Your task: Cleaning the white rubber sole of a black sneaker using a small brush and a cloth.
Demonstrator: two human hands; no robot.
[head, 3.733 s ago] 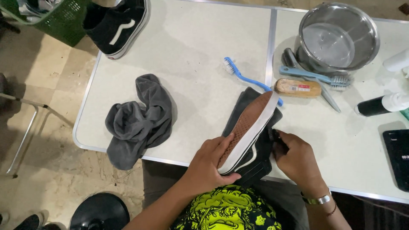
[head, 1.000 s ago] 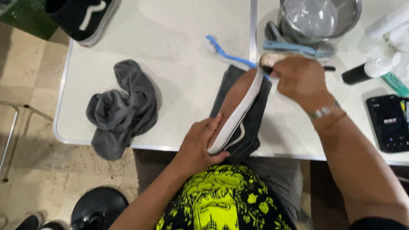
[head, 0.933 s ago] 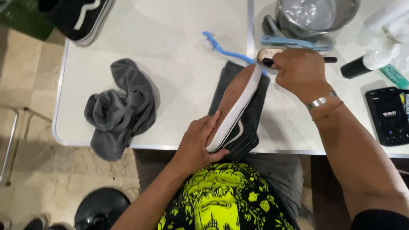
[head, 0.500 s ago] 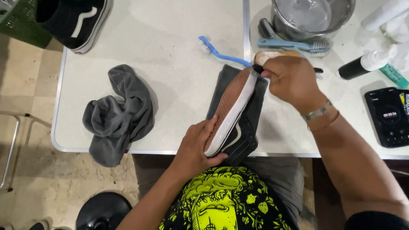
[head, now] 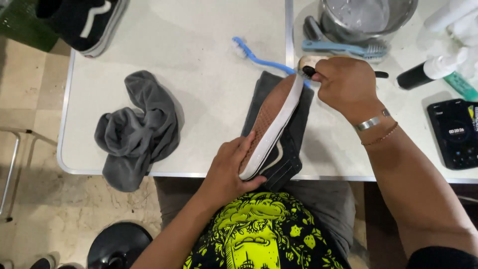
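Left hand [head: 230,172] curls around the heel of a black canvas sneaker with a white rubber sidewall and brown sole [head: 271,127] — fingers wrapped, sole turned up, the shoe lying over a dark folded cloth [head: 294,132] at the white tabletop's [head: 199,50] near edge. Right hand [head: 346,84] is fisted tight on a dark-handled brush [head: 311,67] — its head touching the sneaker's toe.

A black phone [head: 455,133] lay flat near the right end of the white tabletop [head: 199,65], close to its front edge, with its dark screen lit and showing small pale and yellow marks. No package, label or sign could be made out elsewhere.
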